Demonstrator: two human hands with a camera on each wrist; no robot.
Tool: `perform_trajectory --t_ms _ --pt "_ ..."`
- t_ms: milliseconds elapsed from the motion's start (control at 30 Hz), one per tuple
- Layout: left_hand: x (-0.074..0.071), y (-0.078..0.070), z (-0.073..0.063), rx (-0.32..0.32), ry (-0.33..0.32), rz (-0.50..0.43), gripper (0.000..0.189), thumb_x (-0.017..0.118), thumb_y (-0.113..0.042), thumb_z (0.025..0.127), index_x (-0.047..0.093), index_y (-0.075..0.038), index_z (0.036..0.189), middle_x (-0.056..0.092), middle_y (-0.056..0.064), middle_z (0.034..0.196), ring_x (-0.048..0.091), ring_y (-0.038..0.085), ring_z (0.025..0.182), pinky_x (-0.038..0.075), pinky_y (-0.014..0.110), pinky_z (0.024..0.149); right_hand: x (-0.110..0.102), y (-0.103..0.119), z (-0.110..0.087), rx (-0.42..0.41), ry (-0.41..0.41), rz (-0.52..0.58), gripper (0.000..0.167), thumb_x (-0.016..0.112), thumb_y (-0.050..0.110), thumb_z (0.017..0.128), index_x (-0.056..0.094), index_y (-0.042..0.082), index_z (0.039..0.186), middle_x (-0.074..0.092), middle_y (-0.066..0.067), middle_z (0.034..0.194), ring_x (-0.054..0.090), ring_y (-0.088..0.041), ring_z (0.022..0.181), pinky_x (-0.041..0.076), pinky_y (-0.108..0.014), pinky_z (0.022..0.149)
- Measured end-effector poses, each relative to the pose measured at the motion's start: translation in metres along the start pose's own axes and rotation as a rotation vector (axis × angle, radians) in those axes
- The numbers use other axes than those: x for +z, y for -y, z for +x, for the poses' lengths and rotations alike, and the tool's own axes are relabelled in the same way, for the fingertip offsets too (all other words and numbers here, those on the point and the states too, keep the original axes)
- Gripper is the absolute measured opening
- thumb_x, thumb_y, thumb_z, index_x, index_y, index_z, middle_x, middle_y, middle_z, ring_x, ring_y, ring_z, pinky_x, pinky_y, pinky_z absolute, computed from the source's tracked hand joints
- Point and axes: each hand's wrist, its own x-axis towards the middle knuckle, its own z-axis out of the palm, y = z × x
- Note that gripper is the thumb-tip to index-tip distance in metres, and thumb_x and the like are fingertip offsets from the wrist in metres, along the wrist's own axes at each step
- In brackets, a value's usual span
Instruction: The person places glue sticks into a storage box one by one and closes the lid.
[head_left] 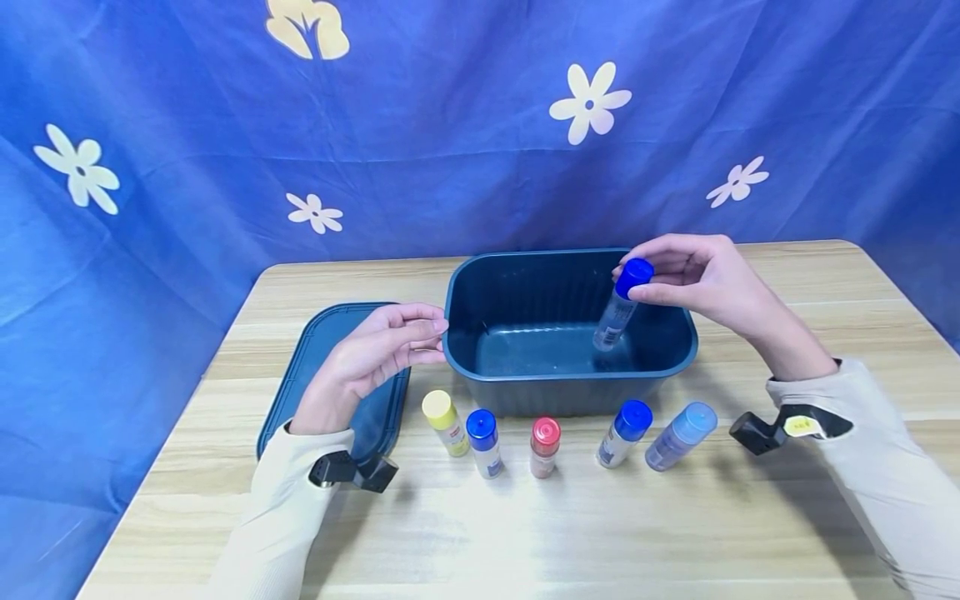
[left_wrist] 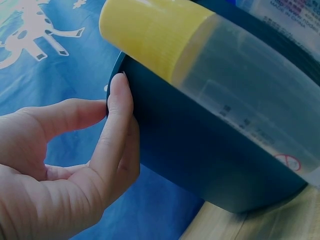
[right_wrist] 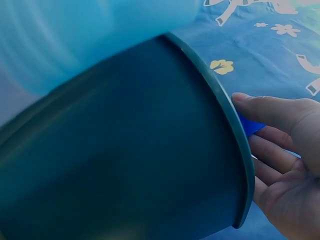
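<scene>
A deep dark teal plastic box [head_left: 555, 397] stands at the back of the table. My right hand [head_left: 708, 279] holds a clear bottle with a dark blue cap [head_left: 615, 321] by its cap, tilted, with its lower end inside the box. In the right wrist view the box wall hides most of that bottle, and only a bit of the blue cap [right_wrist: 251, 126] shows behind the rim. At the box's left end my left hand [head_left: 386, 346] pinches the rim between thumb and fingers, seen closely in the left wrist view [left_wrist: 75, 155].
In front of the box stand several small bottles: yellow-capped [head_left: 445, 422], blue-capped [head_left: 483, 442], red-capped [head_left: 544, 447], another blue-capped [head_left: 624, 433] and light-blue-capped [head_left: 681, 436]. A teal lid [head_left: 311, 379] lies flat at the left, partly under the left forearm. A blue flowered cloth [head_left: 450, 125] hangs behind.
</scene>
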Motion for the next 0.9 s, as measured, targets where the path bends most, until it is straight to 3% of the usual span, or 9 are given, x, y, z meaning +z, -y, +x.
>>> perform_trajectory --t_ms 400,900 --pt "-0.0004 -0.0002 -0.0003 0.003 -0.001 0.013 0.014 0.050 0.004 0.096 0.058 0.005 0.107 0.066 0.008 0.087 0.068 0.016 0.078 0.058 0.031 0.080 0.0030 -0.0049 0.0037 0.024 0.007 -0.077 0.033 0.073 0.010 0.087 0.065 0.007 0.118 0.071 -0.004 0.109 0.068 -0.018 0.098 0.057 -0.026 0.081" --pt "0.0000 -0.0005 0.0001 -0.005 -0.005 0.011 0.014 0.050 0.005 0.096 0.060 0.004 0.105 0.066 0.007 0.086 0.068 0.016 0.076 0.058 0.030 0.079 0.0066 -0.0076 0.0062 0.039 0.019 -0.096 0.031 0.075 0.012 0.085 0.068 0.010 0.116 0.072 -0.005 0.106 0.069 -0.017 0.095 0.056 -0.025 0.081"
